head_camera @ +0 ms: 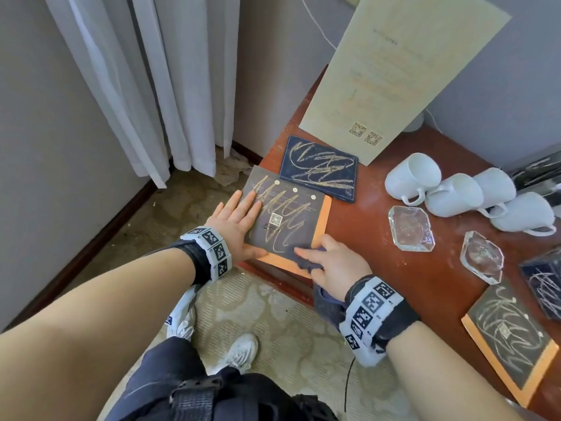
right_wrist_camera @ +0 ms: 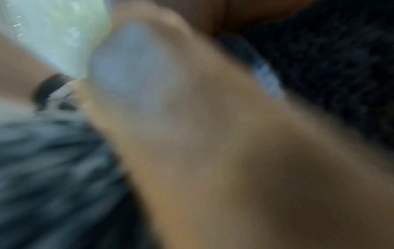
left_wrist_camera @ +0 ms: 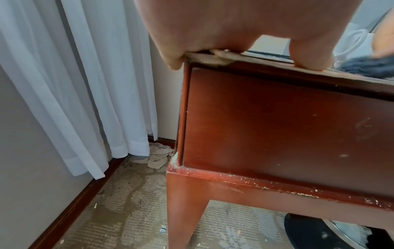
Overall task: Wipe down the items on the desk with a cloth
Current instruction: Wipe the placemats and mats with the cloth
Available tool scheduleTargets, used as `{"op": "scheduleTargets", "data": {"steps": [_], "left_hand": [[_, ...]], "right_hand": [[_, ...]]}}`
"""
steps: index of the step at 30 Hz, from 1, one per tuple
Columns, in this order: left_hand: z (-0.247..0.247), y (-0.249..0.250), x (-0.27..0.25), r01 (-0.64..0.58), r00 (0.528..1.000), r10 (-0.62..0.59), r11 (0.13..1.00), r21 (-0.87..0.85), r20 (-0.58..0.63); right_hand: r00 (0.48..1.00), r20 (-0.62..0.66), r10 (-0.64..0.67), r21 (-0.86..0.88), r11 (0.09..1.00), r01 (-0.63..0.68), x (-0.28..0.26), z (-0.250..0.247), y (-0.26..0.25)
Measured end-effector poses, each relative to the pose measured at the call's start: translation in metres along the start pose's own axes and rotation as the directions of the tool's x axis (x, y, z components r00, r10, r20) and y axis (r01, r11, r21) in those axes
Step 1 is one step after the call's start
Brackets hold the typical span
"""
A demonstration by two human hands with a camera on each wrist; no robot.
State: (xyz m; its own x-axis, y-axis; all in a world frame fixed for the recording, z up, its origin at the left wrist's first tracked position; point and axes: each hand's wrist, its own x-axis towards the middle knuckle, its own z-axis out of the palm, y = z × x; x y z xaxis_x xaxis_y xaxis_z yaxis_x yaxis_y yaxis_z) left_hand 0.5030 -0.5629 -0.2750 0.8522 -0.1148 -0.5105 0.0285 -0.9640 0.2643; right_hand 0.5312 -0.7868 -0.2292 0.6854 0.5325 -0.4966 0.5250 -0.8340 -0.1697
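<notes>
Looks like a hotel guest room: red-brown wooden desk (head_camera: 379, 238) in a corner, white floor-length curtains (head_camera: 145, 86), patterned beige carpet (head_camera: 273, 314) with dark baseboard; four white mugs (head_camera: 467, 196) on their sides, two glass ashtrays (head_camera: 411, 227), tall cream notice card (head_camera: 394, 77) with QR codes leaning on the wall, dark QR-coded pads (head_camera: 285, 217) on the desk
</notes>
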Motion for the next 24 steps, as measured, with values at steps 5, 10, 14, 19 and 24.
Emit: {"op": "scheduleTargets", "data": {"steps": [5,10,14,19,24], "left_hand": [[0.000,0.000,0.001,0.009,1.000,-0.008,1.000,-0.012,0.005],[0.000,-0.001,0.000,0.010,1.000,-0.010,1.000,-0.014,0.001],[-0.003,0.001,-0.001,0.021,1.000,-0.021,1.000,-0.011,0.018],[-0.006,0.002,-0.002,0.023,0.999,-0.023,1.000,-0.005,0.049],[-0.004,0.002,-0.002,0.028,0.999,-0.028,1.000,-0.006,0.026]], "right_hand": [[0.986,-0.062,0.157,0.000,0.988,-0.157,0.011,0.003,-0.009],[0.977,0.142,-0.159,-0.036,0.985,0.166,0.004,-0.001,-0.011],[0.970,-0.181,0.163,0.171,0.976,-0.133,0.022,-0.016,0.007],[1.000,0.005,-0.014,-0.032,0.999,0.014,0.019,0.002,-0.015],[0.989,0.084,-0.121,0.087,0.990,0.113,0.020,-0.013,0.006]]}}
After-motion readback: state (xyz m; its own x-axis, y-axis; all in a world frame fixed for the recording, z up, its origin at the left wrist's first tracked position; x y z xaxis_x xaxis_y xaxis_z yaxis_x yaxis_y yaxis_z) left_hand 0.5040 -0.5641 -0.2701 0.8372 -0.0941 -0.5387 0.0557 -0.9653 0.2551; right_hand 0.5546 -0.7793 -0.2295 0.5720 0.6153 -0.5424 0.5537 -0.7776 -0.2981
